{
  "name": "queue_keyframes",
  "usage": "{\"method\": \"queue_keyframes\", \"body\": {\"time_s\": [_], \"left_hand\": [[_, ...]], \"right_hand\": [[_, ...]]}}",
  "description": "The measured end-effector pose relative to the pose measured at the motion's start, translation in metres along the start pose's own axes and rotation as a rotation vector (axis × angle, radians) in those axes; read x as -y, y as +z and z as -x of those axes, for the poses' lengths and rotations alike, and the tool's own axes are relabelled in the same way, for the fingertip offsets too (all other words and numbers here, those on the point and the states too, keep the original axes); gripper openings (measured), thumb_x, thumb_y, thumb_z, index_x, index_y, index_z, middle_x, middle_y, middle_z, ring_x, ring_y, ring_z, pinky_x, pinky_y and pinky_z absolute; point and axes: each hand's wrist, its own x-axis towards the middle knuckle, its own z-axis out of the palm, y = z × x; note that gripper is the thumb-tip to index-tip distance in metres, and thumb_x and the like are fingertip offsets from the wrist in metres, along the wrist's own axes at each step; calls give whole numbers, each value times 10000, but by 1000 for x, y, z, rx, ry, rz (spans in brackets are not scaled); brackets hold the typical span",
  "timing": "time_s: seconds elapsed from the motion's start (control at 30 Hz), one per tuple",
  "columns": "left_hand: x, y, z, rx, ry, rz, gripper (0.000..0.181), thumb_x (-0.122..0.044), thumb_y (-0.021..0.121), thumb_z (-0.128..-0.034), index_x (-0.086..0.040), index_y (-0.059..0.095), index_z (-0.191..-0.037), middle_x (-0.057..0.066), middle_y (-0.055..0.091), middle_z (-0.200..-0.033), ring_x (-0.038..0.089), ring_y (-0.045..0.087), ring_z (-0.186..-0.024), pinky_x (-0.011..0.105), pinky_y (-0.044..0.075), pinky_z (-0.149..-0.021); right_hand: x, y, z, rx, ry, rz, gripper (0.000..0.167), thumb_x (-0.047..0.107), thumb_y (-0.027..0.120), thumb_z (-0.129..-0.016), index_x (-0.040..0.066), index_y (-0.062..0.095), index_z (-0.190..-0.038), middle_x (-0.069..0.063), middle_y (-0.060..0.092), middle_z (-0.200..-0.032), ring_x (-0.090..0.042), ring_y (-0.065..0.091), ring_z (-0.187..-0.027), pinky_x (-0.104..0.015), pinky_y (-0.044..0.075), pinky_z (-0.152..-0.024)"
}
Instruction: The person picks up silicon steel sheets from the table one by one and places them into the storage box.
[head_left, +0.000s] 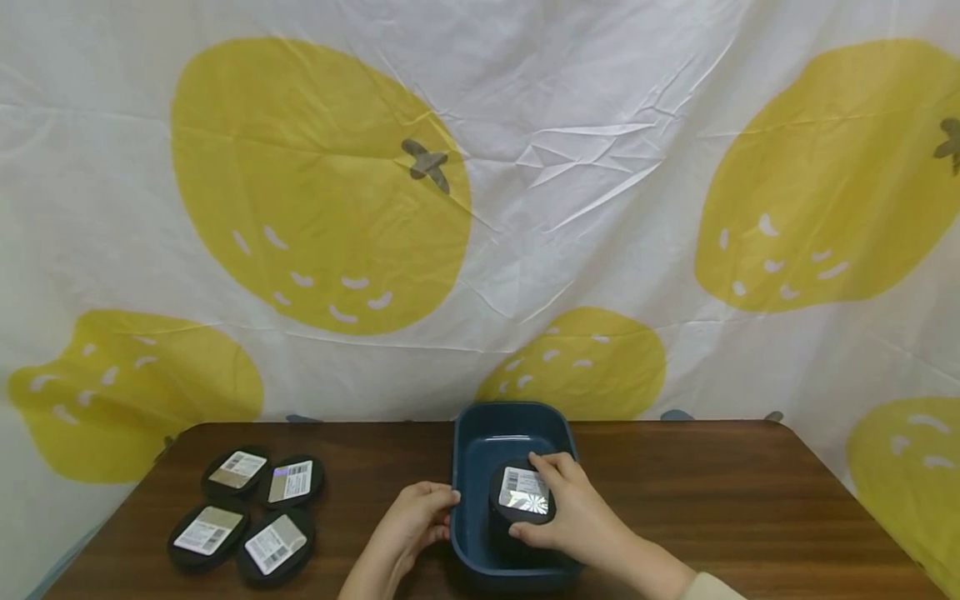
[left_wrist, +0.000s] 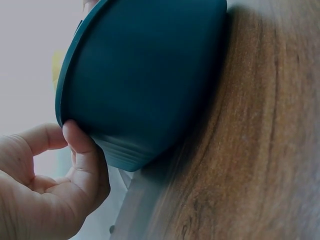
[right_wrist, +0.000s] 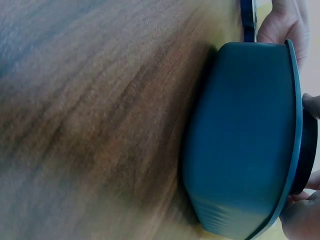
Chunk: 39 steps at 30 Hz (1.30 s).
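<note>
Black disc point(head_left: 522, 490) at lower centre, gripped by the right hand point(head_left: 576, 507), is best kept level while the left hand point(head_left: 408, 518) pinches the blue tub point(head_left: 468, 454).

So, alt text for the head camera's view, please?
A right hand grips a black, labelled round item at the mouth of a blue bin while the left hand holds the bin's rim. Four similar black discs lie left on the wooden table, before a fruit-print cloth.
</note>
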Motion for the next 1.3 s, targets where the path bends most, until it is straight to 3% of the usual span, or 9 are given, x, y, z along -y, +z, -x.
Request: {"method": "queue_keyframes", "body": {"time_s": [0.37,0.63,0.9,1.3], "left_hand": [[1,1,-2,20,12,4,288,-45,515,-854,174,486,-1039,22,495,-706,95,466,-594,207,447,-536],[3,0,1,7,-1,-5,299,-49,519,-851,177,493,-1046,24,505,-718,97,475,-596,208,451,-535],[1,1,1,-5,-6,-13,281,-48,525,-849,160,486,-1033,42,495,-749,107,464,-603,206,448,-534],[-1,1,2,-7,2,-2,279,-44,526,-839,157,486,-1028,29,506,-725,90,468,-589,193,448,-526]], "right_hand": [[1,0,3,-22,10,19,886,379,819,-623,-44,468,-1318,-127,457,-1218,-288,460,-1104,-409,460,-852],[-2,-9,2,93,96,-92,908,452,767,-709,-28,390,-1381,-203,391,-1351,-376,416,-1193,-527,409,-917],[-5,-17,6,-51,104,-82,563,339,518,-947,-76,449,-1322,-225,463,-1296,-406,413,-1221,-551,332,-1000],[-16,-22,13,-190,136,-28,359,204,517,-957,-61,574,-1192,-178,576,-1081,-325,556,-1015,-486,439,-883]]}}
